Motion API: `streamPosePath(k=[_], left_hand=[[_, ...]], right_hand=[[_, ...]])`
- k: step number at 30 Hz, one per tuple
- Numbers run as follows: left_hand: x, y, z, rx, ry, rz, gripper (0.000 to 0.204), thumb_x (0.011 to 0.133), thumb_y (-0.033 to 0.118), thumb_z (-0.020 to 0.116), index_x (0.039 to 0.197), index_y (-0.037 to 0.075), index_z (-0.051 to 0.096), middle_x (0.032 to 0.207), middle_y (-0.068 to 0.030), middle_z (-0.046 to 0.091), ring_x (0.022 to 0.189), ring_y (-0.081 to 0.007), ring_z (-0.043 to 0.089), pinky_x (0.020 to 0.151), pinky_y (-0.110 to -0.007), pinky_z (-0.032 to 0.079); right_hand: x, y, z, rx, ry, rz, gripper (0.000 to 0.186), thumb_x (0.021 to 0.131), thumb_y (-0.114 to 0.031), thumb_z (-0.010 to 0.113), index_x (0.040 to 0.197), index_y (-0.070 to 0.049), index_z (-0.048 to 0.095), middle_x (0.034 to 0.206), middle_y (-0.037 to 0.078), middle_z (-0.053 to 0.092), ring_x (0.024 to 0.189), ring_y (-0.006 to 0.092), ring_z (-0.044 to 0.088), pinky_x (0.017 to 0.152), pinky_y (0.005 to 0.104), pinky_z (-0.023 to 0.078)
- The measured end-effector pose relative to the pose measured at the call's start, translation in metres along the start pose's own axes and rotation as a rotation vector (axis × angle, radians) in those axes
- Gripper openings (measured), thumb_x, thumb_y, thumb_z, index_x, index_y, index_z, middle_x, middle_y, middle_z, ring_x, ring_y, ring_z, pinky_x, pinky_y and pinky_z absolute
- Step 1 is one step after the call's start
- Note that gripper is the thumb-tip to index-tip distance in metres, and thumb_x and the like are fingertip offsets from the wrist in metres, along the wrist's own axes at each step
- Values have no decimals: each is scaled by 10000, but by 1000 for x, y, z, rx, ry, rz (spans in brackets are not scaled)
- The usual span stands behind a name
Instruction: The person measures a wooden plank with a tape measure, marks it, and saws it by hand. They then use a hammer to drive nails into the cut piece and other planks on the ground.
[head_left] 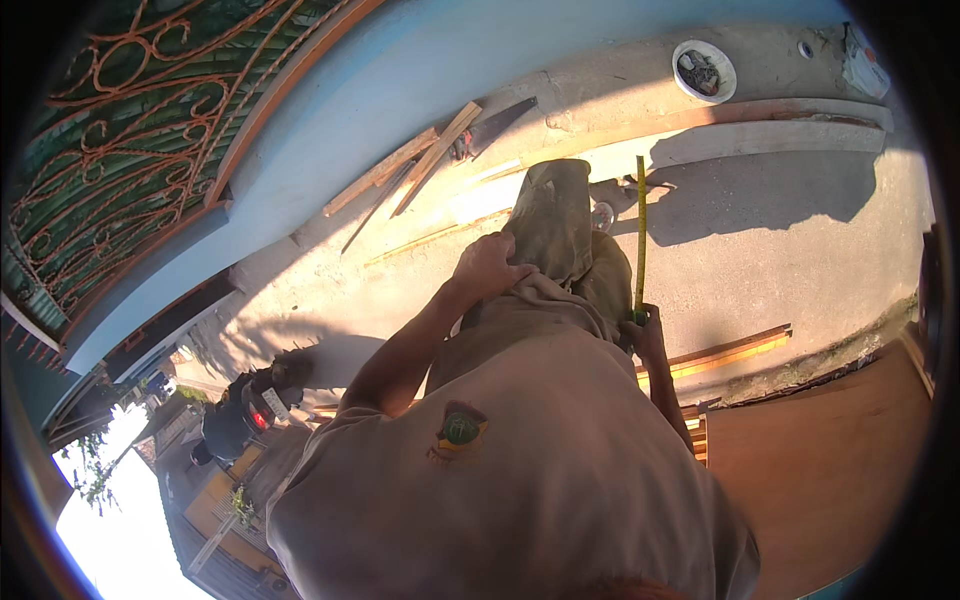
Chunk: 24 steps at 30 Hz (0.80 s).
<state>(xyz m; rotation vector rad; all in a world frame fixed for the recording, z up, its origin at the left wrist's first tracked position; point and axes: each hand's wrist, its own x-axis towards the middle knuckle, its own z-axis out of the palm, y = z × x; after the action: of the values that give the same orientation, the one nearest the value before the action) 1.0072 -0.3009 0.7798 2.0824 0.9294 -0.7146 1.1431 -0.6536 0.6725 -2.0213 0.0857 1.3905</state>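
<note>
My left hand point(488, 262) is on the raised trouser leg point(550, 215), its fingers curled on the fabric just above a fold. At my right side, my right hand point(646, 330) grips a green-cased tape measure point(639, 316), whose long yellow blade sticks out upward in the picture past my leg. The far end of the blade is over the pale ground near a shadow. My shirt and legs hide part of the ground below.
Wooden planks point(437, 155) lie along the blue wall point(340, 90), with long boards point(770, 136) near a white bucket point(703, 72). Strips of wood point(730, 350) and a plywood sheet point(800, 460) are at the right. A motorbike point(250, 410) stands at the lower left, beside an ironwork window grille point(130, 160).
</note>
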Motion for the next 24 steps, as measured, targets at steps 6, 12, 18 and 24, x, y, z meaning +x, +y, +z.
streamPosePath(k=[6, 12, 18, 24], left_hand=[[-41, -114, 99, -203, -218, -103, 370, 863, 348, 688, 799, -12, 638, 772, -195, 644, 736, -318, 623, 696, -459, 476], [-135, -234, 157, -274, -537, 6, 342, 904, 332, 642, 879, -7, 681, 778, -165, 627, 747, -298, 614, 711, -434, 491], [-243, -274, 185, -1069, -631, -29, 283, 889, 231, 634, 693, 40, 563, 646, 19, 451, 630, -93, 422, 561, -299, 355], [-208, -279, 252, -959, -769, -25, 352, 869, 275, 692, 641, 74, 514, 629, 47, 454, 589, -75, 416, 535, -272, 343]], right_hand=[[-31, 45, 16, -111, 48, -157, 506, 740, -46, 662, 1220, -25, 505, 880, 97, 617, 763, 192, 615, 686, 339, 523], [-110, 61, 64, -275, -113, -185, 576, 726, -63, 691, 1257, -40, 468, 957, 151, 625, 882, 246, 628, 773, 361, 520], [-165, 77, 97, -460, -234, -325, 601, 741, -49, 728, 1283, -48, 468, 1059, 177, 637, 989, 285, 633, 887, 393, 507], [-67, 98, 127, -681, -258, -316, 563, 776, -141, 801, 1244, -32, 507, 1010, 130, 628, 923, 247, 628, 831, 369, 512]])
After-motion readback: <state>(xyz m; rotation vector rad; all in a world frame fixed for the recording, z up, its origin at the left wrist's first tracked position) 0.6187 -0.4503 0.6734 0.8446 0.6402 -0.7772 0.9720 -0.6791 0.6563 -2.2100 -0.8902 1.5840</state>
